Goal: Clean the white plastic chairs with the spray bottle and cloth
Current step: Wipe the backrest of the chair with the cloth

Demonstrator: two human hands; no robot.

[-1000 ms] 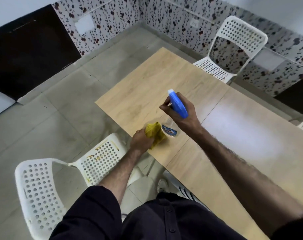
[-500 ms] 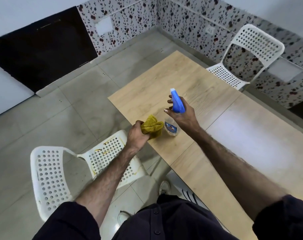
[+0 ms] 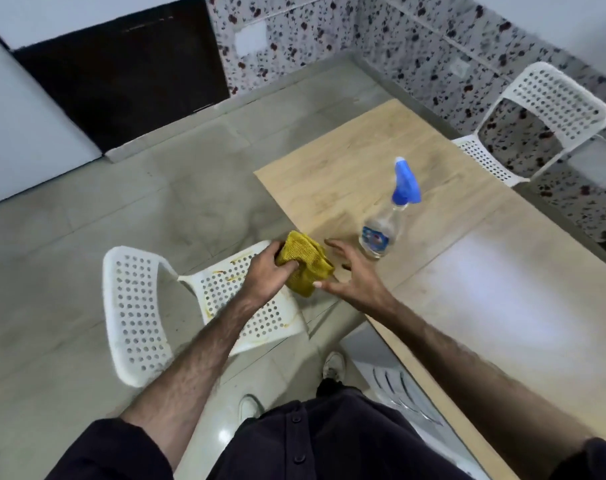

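A white plastic chair (image 3: 225,299) with a perforated seat and backrest stands on the grey tiled floor (image 3: 86,258), drawn out just beside the near corner of a light wooden bench (image 3: 502,271). Yellowish-brown streaks and smears show on the seat, mostly near its far edge and along one side, so this chair does not look wiped yet. By that evidence the cleaning is at an early stage.

The left hand (image 3: 266,271) is closed around a bunched yellow cloth (image 3: 305,266), held above the seat's far edge, close to the bench corner. The right hand (image 3: 350,271) is empty, with fingers spread wide, hovering just beside the cloth and over the bench edge; its thumb looks about to touch the cloth, though contact is unclear.

A spray bottle (image 3: 386,220) with a clear body, a blue label and a blue trigger head stands upright on the bench, near the right hand but apart from it. Whether the seat is already wet with spray cannot be told.

A second white perforated chair (image 3: 544,109) stands at the far side of the bench against a speckled wall (image 3: 415,53). It is too distant to judge whether it is clean, so it probably remains to be done as well.
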